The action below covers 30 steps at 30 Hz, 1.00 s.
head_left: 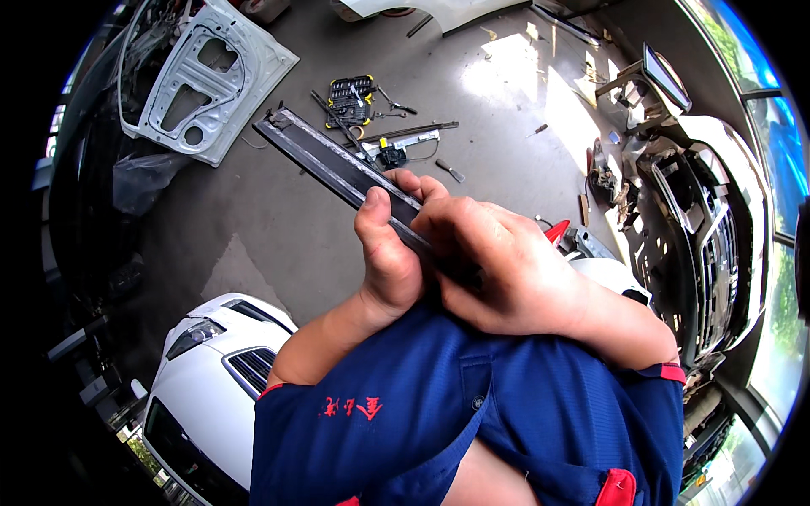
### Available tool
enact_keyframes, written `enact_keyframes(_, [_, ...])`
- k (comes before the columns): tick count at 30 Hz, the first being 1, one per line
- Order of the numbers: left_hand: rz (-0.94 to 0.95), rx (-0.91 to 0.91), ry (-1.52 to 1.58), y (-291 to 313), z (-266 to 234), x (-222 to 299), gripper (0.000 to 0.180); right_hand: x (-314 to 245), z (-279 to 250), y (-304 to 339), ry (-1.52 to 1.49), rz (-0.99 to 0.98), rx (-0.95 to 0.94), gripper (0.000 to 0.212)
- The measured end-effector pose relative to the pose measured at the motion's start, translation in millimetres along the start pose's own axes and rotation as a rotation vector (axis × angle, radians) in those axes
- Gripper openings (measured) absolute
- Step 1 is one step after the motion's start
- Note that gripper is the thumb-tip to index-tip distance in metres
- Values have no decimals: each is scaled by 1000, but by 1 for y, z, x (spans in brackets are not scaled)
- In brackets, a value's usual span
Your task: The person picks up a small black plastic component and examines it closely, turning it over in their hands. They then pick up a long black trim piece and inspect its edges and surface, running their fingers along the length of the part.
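A long black trim strip, with pale grey adhesive-like lines along its edges, slants up and away to the left in front of my chest. Around its lower part my left hand is closed, thumb on the near edge and fingertips showing at the far edge. My right hand closes over the strip's near end, its fingers bent against the inner face. That near end is hidden in shadow beneath the right hand, so whether anything else is pinched there cannot be seen.
On the grey floor beyond lie a black tool case, a window regulator and a putty knife. A bare car door stands at far left, a white car at near left. Bumpers and a grille line the right side.
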<state>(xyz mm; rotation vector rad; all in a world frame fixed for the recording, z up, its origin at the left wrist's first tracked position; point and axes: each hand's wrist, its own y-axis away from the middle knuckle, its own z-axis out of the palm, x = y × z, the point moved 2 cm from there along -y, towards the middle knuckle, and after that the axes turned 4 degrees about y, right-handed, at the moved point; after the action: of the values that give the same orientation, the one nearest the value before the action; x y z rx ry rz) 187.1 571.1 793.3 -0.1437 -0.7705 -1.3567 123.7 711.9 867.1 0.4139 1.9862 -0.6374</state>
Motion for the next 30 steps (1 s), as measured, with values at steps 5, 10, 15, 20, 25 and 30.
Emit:
enact_keyframes(5, [-6,-3,75,-2,9,7,60,-3,1,3,-71,54,122,49])
enact_keyframes(10, [14,48,-24,-2,14,8,59,-9,-2,-4,141,-86,116,52])
enact_keyframes(15, [10,-49,-31,-4,-1,6,60,-8,-1,1,200,-113,49,52])
enact_keyframes(20, [59,-20,-131,-4,17,13,60,-7,-1,3,171,-115,163,52])
enact_keyframes(25, [52,-98,-59,-9,11,11,60,-6,-1,1,128,-102,165,52])
enact_keyframes(30, [60,-37,-98,-7,6,8,59,-5,0,1,150,-89,102,49])
